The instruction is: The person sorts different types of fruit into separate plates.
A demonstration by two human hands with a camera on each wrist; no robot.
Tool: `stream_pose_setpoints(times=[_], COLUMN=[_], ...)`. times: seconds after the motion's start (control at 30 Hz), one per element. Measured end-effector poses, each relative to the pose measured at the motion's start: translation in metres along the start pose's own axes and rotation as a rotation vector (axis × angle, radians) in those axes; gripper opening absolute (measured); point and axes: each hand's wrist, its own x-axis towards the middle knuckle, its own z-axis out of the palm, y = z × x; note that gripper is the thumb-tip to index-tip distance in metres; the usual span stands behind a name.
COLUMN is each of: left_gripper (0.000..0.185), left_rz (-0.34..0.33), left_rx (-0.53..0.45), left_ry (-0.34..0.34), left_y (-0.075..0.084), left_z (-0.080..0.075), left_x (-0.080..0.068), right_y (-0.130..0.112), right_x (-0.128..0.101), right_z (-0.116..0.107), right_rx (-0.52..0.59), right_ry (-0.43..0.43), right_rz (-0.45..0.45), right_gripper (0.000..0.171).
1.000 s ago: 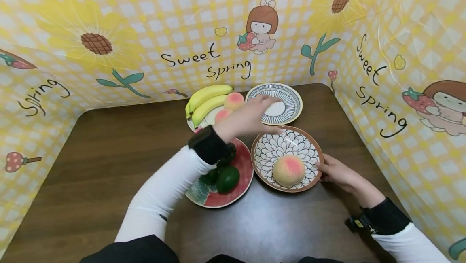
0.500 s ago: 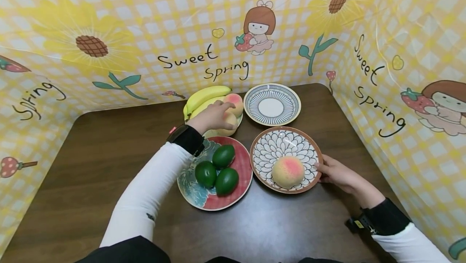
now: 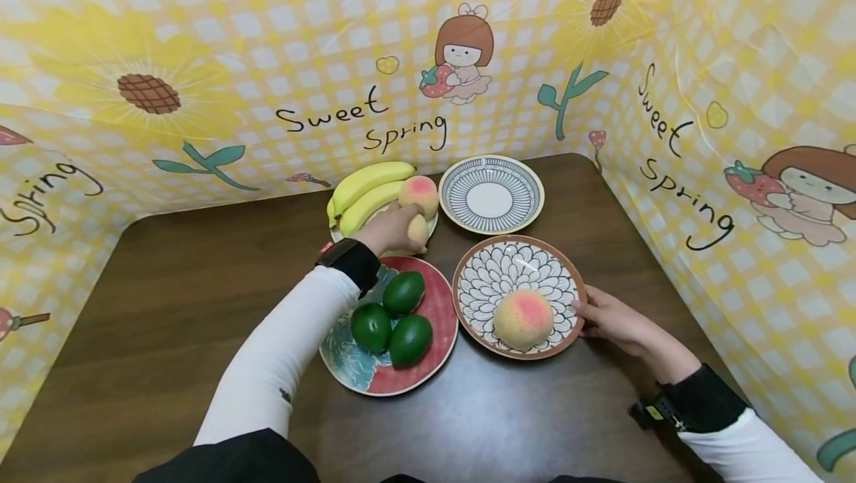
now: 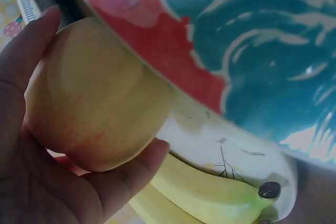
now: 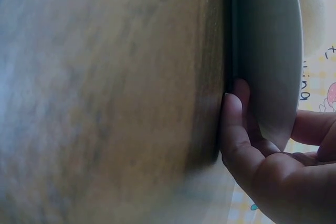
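At the back plate point(image 3: 433, 227), my left hand point(image 3: 388, 229) grips a peach point(image 4: 100, 93), its thumb on one side and fingers curled round the other. Part of that peach is hidden behind the hand in the head view. A second peach point(image 3: 419, 195) and a bunch of bananas point(image 3: 370, 184) lie on the same plate. My right hand point(image 3: 617, 322) pinches the rim of a brown-edged petal-patterned plate point(image 3: 483, 269), thumb above and fingers beneath, as the right wrist view shows. One more peach point(image 3: 524, 319) sits on this plate.
A red and teal plate point(image 3: 438, 297) bearing several avocados point(image 3: 411, 340) stands below my left forearm. Behind the petal-patterned plate is a blue-striped plate point(image 3: 490, 201). Yellow checked cloth point(image 3: 234, 44) rises along the table's point(image 3: 167, 305) back and right sides.
My left hand has moved left from over the striped plate to the back plate and closed round a peach. My right hand keeps holding the petal-patterned plate's rim.
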Motion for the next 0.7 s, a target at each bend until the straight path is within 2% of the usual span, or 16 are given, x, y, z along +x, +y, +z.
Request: stream_pose_setpoints(times=[0.43,0.7], left_gripper=[0.075,0.073], left_rz=[0.002,0.031], left_rx=[-0.004,0.017], left_ry=[0.031,0.034], left_y=[-0.0053,-0.0033], left_z=[0.0078,0.0012], left_x=[-0.001,-0.0034], right_y=[0.0,-0.0015], right_x=[-0.0002,-0.0013], right_z=[0.0003,0.001], right_rx=[-0.006,0.0], right_ry=[0.002,0.005], right_rz=[-0.01,-0.002], right_gripper=[0.058,0.059])
